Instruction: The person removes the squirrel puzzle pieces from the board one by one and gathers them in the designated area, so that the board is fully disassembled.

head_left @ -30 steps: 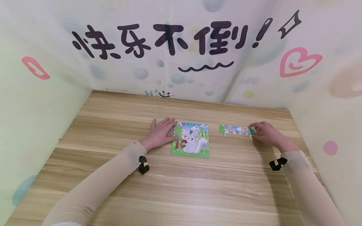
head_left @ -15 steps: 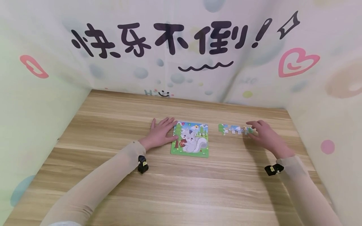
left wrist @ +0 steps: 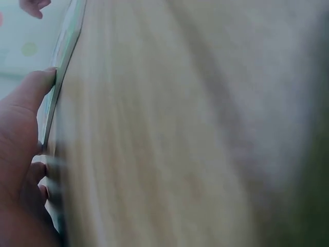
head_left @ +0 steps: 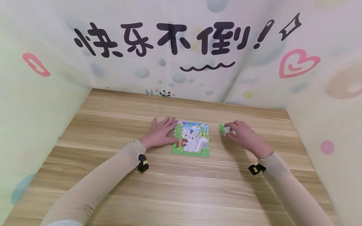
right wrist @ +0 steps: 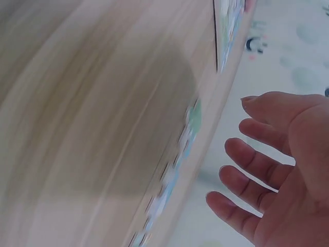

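A square squirrel jigsaw puzzle (head_left: 193, 141) lies flat on the table. My left hand (head_left: 159, 134) rests at its left edge, fingers spread and thumb on the puzzle; the left wrist view shows the thumb (left wrist: 38, 87) touching the rim. Right of the puzzle lies a short row of loose jigsaw pieces (head_left: 222, 128). Above that row is my right hand (head_left: 244, 136), hiding most of it in the head view. In the right wrist view the right hand (right wrist: 288, 159) has loosely bent fingers with nothing between them, apart from the pieces (right wrist: 167, 185).
The wood-grain table (head_left: 183, 188) is bounded by printed curtains (head_left: 175, 78) at the back and both sides. A black wrist camera (head_left: 143, 163) sits on the left sleeve, another black camera (head_left: 256, 169) on the right one.
My right hand has moved left along the row of pieces, from its right end to near its left end. The left hand and the puzzle have stayed in place.
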The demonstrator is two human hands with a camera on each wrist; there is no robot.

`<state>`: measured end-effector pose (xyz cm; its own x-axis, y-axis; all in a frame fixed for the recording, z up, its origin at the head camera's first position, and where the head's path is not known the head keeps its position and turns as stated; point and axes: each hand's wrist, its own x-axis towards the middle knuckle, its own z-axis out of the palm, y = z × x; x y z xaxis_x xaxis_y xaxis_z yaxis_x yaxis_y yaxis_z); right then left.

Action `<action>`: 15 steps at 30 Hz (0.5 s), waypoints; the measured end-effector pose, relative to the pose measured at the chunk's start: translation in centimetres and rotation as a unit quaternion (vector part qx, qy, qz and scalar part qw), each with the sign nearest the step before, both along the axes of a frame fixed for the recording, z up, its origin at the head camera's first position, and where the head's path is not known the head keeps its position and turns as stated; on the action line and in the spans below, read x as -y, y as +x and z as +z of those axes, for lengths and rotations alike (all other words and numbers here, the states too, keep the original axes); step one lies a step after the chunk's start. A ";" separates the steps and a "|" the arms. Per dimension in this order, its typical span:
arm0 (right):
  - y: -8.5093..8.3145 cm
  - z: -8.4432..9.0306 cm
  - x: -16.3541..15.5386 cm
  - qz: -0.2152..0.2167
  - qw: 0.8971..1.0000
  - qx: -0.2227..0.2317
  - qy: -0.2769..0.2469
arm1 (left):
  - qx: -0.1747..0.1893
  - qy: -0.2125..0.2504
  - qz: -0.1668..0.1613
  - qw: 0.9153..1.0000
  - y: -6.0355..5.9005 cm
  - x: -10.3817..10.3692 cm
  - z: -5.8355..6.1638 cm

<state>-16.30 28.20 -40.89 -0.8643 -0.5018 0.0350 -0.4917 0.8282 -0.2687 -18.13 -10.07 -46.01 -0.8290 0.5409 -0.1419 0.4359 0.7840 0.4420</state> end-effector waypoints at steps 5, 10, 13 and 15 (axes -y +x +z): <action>-0.2 -0.4 2.2 0.026 1.000 -0.014 0.003 | 0.007 0.000 -0.007 1.000 -0.1 0.0 0.1; -0.4 -0.7 4.5 0.055 0.998 -0.025 0.017 | 0.003 -0.008 -0.009 1.000 -0.1 0.1 0.1; -0.4 -0.8 5.8 0.079 0.996 -0.036 0.018 | 0.000 -0.011 -0.009 1.000 -0.1 0.1 0.1; -0.4 -1.0 6.7 0.091 0.995 -0.037 0.014 | -0.001 -0.010 -0.009 1.000 0.0 0.1 0.0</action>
